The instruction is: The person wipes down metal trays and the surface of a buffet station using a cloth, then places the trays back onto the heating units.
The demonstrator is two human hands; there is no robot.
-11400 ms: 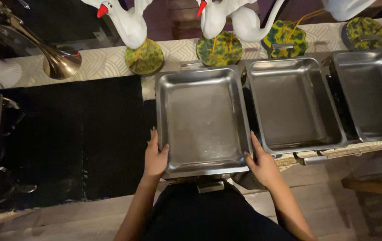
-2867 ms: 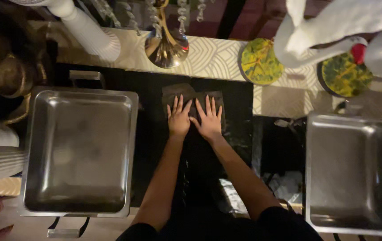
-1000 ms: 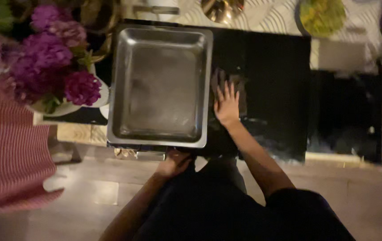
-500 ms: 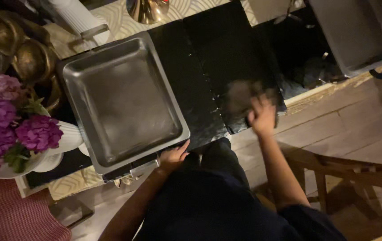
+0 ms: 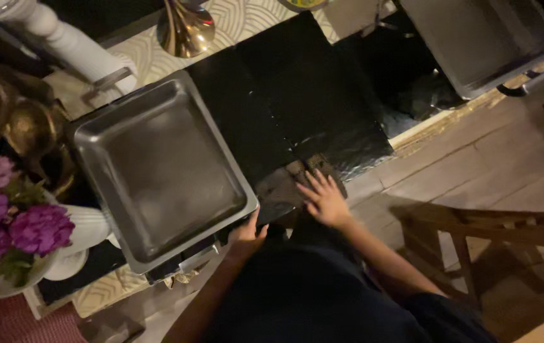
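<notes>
The left hand (image 5: 247, 232) is gripping the near corner of a steel serving pan (image 5: 157, 168) — fingers curled on its rim — as the pan is sitting on the black counter (image 5: 297, 95), just beside purple flowers (image 5: 5, 222) in a white vase. The right hand (image 5: 324, 200) is lying flat, fingers spread, pressing a grey cloth (image 5: 294, 181) at the counter's near edge — another pan (image 5: 475, 38) is sitting well apart.

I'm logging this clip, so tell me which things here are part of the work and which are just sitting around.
In use: left hand on the steel pan; right hand flat on the grey cloth on the black counter.

Just there: purple flowers, second pan, brass vase, wooden chair.
</notes>
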